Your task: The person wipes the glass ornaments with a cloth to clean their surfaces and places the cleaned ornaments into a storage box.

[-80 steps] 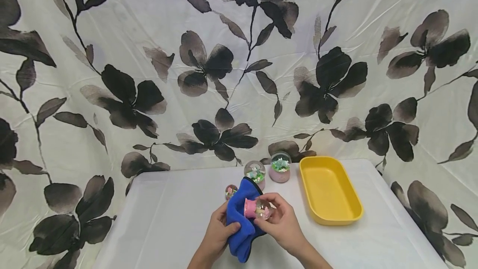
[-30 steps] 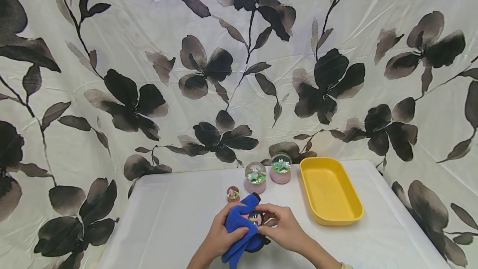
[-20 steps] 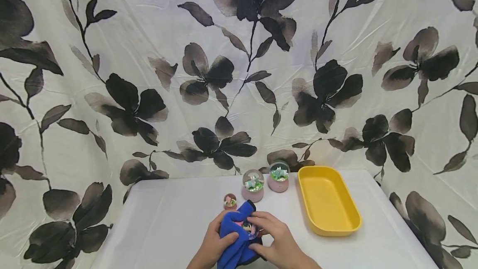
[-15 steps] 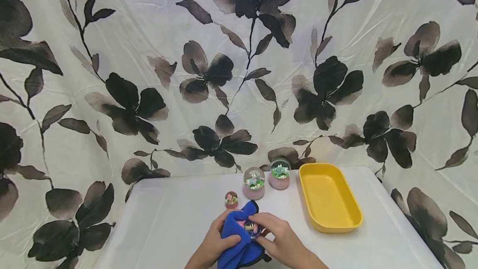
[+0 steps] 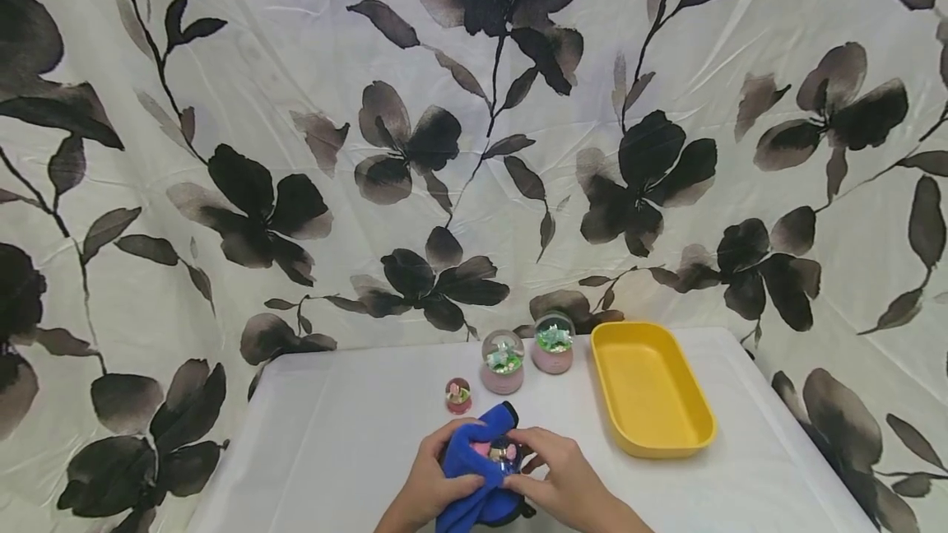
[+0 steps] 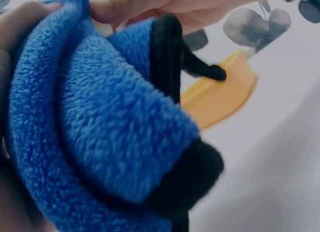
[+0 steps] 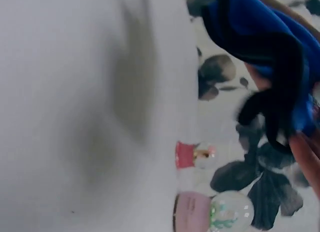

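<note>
Over a white counter (image 5: 333,434), a person's left hand (image 5: 432,477) grips a plush blue cloth (image 5: 468,493) folded partly around a small snow globe (image 5: 507,454), its likely slippery, breakable dome pinched by the right hand (image 5: 557,469), its pink base (image 5: 481,448) probably the surer hold.

The place is a small, screened-off tabletop set-up; whether it stands in a home, studio or shop cannot be told. In the head view, a pale, creased and rippled sheet (image 5: 296,48) printed with dark flowers hangs from nine o'clock through twelve to three, closing in a white table (image 5: 333,434) at six o'clock.
</note>
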Tool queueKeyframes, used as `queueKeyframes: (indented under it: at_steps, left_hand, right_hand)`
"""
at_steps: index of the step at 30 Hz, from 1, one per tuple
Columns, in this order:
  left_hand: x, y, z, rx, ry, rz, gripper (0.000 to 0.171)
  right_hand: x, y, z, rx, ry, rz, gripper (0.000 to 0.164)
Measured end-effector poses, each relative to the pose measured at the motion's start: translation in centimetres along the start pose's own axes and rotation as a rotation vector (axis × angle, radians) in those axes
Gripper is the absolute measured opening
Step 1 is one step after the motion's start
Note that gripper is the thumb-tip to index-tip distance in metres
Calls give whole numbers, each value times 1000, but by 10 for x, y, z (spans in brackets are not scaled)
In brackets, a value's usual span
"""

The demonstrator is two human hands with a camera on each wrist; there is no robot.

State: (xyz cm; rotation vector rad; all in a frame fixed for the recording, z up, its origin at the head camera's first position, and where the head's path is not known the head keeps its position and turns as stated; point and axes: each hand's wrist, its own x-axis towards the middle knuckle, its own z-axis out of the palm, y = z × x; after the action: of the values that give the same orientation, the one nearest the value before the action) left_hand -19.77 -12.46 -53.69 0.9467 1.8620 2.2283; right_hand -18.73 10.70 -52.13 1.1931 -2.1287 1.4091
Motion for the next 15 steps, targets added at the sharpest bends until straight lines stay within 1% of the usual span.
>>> queueKeyframes:
  at_steps: [3, 5, 7, 9, 11, 13, 15]
  left_hand:
    - [0, -2, 1, -31, 3, -5, 52]
    - [1, -2, 1, -50, 3, -21, 52]
    - [3, -1, 2, -60, 1, -39, 52]
    - [5, -1, 2, -59, -7, -44, 53]
    - [6, -2, 2, -36, -23, -45, 52]
    - [7, -3, 2, -4, -39, -32, 53]
    - [8, -4, 2, 26, -53, -19, 53]
  right_hand:
    - [0, -4, -1, -138, -14, -134, 52]
    - [2, -5, -3, -203, -9, -216, 52]
    - [3, -5, -5, -232, -12, -240, 48]
    - [3, -4, -8, -198, -7, -228, 47]
    - [2, -3, -10, -138, -6, -191, 48]
    - [0, -1, -10, -59, -4, -134, 48]
    - [-2, 0, -10, 25, 0, -47, 49]
